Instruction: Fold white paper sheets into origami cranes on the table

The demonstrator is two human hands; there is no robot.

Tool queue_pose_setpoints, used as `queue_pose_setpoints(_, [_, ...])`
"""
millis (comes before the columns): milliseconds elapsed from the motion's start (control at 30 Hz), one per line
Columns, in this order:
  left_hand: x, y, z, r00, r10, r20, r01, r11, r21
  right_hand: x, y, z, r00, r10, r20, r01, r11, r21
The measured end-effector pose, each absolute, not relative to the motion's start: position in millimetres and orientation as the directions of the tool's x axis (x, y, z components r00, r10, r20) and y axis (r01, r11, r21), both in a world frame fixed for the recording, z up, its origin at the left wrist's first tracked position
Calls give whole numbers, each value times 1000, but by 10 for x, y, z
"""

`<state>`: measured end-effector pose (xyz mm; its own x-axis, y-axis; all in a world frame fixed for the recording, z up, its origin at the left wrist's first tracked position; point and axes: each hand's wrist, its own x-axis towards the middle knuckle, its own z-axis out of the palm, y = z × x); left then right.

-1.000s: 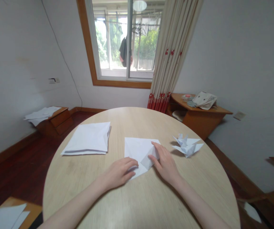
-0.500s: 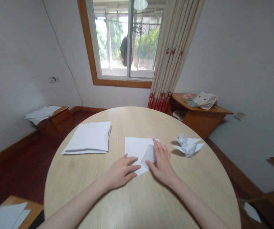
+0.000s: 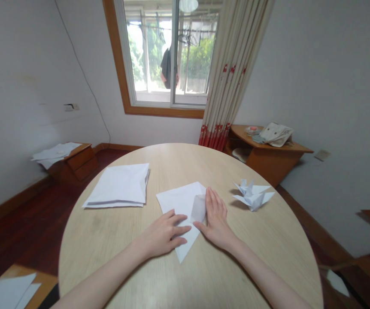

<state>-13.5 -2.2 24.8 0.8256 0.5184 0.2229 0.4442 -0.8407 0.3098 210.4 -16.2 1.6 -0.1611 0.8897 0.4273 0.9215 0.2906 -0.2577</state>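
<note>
A sheet of white paper [image 3: 178,198] lies on the round wooden table in front of me, with a flap folded over along its right side. One pointed corner reaches toward me. My left hand [image 3: 167,231] lies on the paper's lower left part, fingers spread. My right hand [image 3: 215,216] rests along the folded right edge, thumb apart from the straight fingers and touching the flap. Part of the fold is hidden under that hand. To the right sit folded paper cranes [image 3: 252,195], close together.
A stack of white paper [image 3: 117,184] lies at the table's left. The round table [image 3: 185,283] has a curved edge. Beyond it stand a low drawer cabinet [image 3: 80,161] with papers and a corner desk [image 3: 271,161] holding a cloth bag. More sheets [image 3: 6,289] lie at lower left.
The paper has turned on the table, so its left corner now points out to the left and its lower corner comes nearer me. Both hands have stayed on it, shifting only slightly.
</note>
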Motion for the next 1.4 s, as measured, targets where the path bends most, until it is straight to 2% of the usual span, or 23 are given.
queue_pose_setpoints(200, [-137,-13,280,838,504,208,426,-843,327,2126,-152,-7,-176,915,364,904,297,-307])
queue_pose_setpoints(633, [-127,-16,306,831,530,170,479,-836,268,2136,-148,5,-158,939,306,912,258,-318])
queue_pose_setpoints(833, [-119,-25,323,832,528,172,491,-844,217,2150,-138,-4,-195,925,327,915,291,-278])
queue_pose_setpoints(1133, [-111,-32,341,818,559,136,544,-828,134,2279,-93,90,-303,911,280,878,381,-289])
queue_pose_setpoints(1400, [-103,-36,373,818,564,117,556,-826,93,2320,-80,95,-327,912,247,868,393,-302])
